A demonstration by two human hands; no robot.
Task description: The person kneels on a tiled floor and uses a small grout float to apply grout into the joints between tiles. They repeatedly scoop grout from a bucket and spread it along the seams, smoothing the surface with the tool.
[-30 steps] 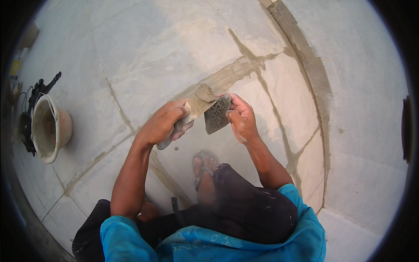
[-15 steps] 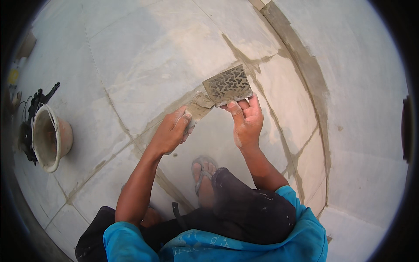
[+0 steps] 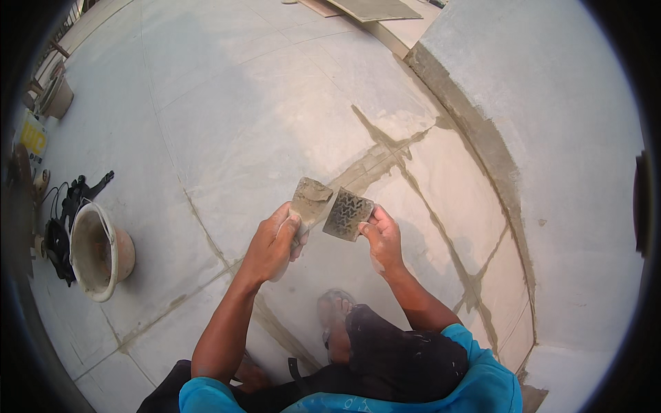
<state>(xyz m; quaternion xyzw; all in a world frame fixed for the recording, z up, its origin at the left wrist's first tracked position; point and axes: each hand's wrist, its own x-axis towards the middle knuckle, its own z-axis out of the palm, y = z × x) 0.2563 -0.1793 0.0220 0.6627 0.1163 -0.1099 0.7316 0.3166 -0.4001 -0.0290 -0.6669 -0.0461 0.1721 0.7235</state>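
My left hand point(image 3: 273, 242) grips a flat, pale plate point(image 3: 307, 208) by its lower part, thumb on top. A lump of wet grey-brown mortar point(image 3: 315, 192) clings to its upper end. Between the thumb and fingers of my right hand point(image 3: 385, 242) is a thin rectangular piece with a dark tread pattern point(image 3: 348, 214), like a cut of tyre rubber, smeared with mortar. The two pieces are held side by side above the floor, a narrow gap between them. Below them runs a mortar-smeared joint point(image 3: 372, 167) between large pale tiles.
A mortar-stained bucket point(image 3: 124, 255) stands on the left beside a black strapped item point(image 3: 79, 196). Farther off are another bucket point(image 3: 58, 98) and a yellow-and-white bag point(image 3: 32, 134). A pale raised surface point(image 3: 571, 158) borders the right. Boards point(image 3: 375, 8) lie at the far edge. My sandalled foot point(image 3: 335, 313) is below my hands.
The view has shifted, showing more of the far floor. The treaded piece has turned and come away from the pale plate's mortar end, where the two met before. Both hands keep their hold.
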